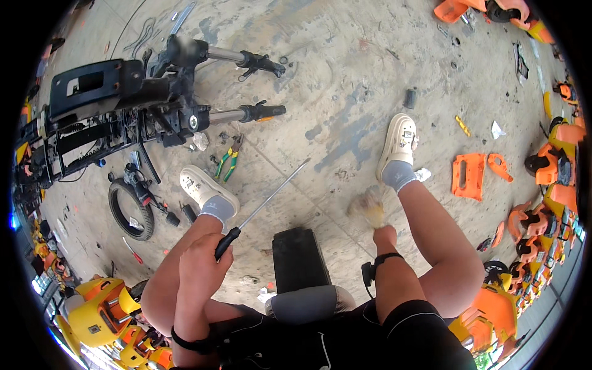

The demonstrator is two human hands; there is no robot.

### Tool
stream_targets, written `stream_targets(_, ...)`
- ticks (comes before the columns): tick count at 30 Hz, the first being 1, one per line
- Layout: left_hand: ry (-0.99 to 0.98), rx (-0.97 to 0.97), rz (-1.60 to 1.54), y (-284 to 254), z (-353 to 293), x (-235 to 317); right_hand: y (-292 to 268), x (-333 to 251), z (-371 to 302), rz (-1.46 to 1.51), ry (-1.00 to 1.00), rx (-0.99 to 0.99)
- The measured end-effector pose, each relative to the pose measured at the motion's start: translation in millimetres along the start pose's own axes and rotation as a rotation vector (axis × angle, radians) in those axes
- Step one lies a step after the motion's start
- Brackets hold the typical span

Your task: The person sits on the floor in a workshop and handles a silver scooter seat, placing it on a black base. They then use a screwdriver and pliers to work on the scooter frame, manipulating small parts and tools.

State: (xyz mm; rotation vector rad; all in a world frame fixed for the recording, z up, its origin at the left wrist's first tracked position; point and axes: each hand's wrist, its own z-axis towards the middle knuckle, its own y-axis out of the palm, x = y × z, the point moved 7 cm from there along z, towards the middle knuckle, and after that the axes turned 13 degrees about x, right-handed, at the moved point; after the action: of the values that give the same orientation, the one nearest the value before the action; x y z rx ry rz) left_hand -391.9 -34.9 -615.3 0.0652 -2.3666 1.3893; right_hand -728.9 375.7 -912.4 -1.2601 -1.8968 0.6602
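My left hand (206, 262) is closed around the black handle of a long screwdriver (271, 196). Its thin metal shaft slants up and to the right, the tip in front of the floor. At the end of my right forearm, my right hand (381, 234) is smeared by motion. A blurred beige-grey shape covers its fingers; whether this is a glove or something held, I cannot tell. Past my left shoe lie pliers (229, 161) with green-and-yellow handles. A stripped black scooter frame (123, 98) with two fork legs lies at the upper left.
A small tyre (131, 209) and a red-handled screwdriver (132, 251) lie to the left. Between my legs is a black block-shaped piece (297, 256). Orange plastic panels (468, 176) lie on the right. Orange and yellow scooters (102, 311) line both sides.
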Motion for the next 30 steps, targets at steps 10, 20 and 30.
stream_targets(10, 0.111, 0.044, -0.033, -25, -12, -5, 16, -59, 18, -0.286, -0.399, -0.235)
stream_targets(20, 0.211, 0.135, -0.170, -72, -7, 13, -228, -283, -192, -0.084, -0.904, 0.054)
stream_targets(30, 0.259, 0.269, -0.358, -92, 15, 22, -391, -294, -313, 0.210, -1.118, 0.194)
